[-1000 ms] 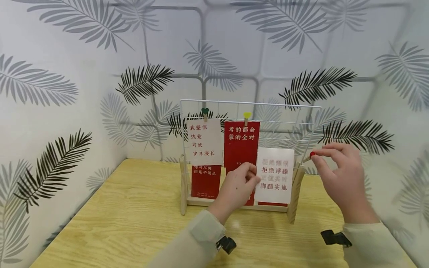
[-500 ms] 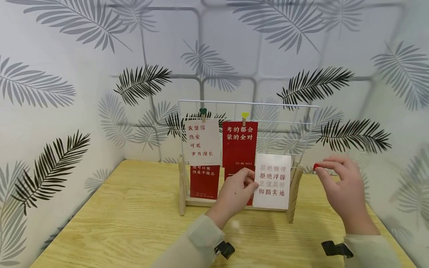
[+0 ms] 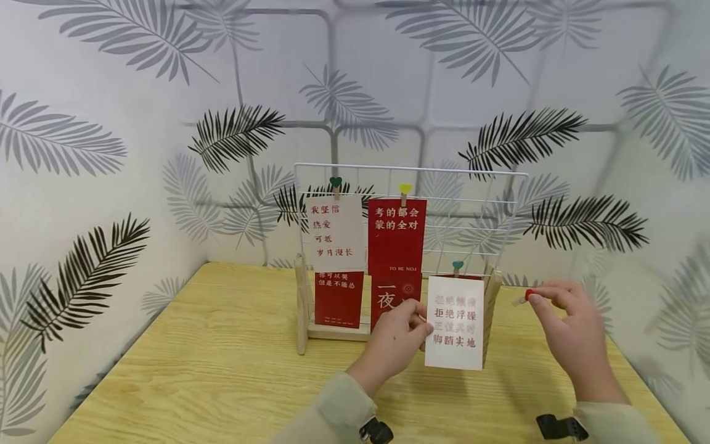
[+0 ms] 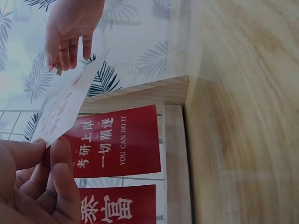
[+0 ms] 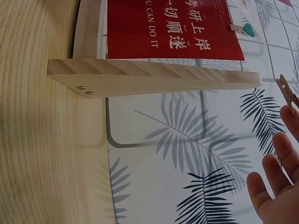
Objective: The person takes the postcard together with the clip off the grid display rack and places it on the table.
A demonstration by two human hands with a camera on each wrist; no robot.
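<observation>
My left hand (image 3: 391, 339) pinches a white card (image 3: 455, 324) with printed characters by its left edge, between thumb and forefinger. The card hangs in front of the lower right of a white wire grid rack (image 3: 410, 169). To the right of the rack, my right hand (image 3: 574, 342) pinches a small wooden clothespin (image 3: 521, 301) with a red heart on it. In the right wrist view the clothespin (image 5: 286, 92) is at the fingertips and the other fingers are spread. A red card (image 4: 117, 144) on the rack shows behind the white card in the left wrist view.
The rack has wooden side feet (image 3: 301, 308) and stands on a wood-grain table (image 3: 183, 370). Clipped on it are another white card (image 3: 334, 234) and several red cards (image 3: 396, 240). Green, yellow and teal heart clothespins (image 3: 457, 266) hold cards. Leaf-patterned walls stand behind.
My left hand has lowered the white card, uncovering the teal heart clothespin and more of the middle red card. My right hand has moved down and slightly right with the red-heart clothespin.
</observation>
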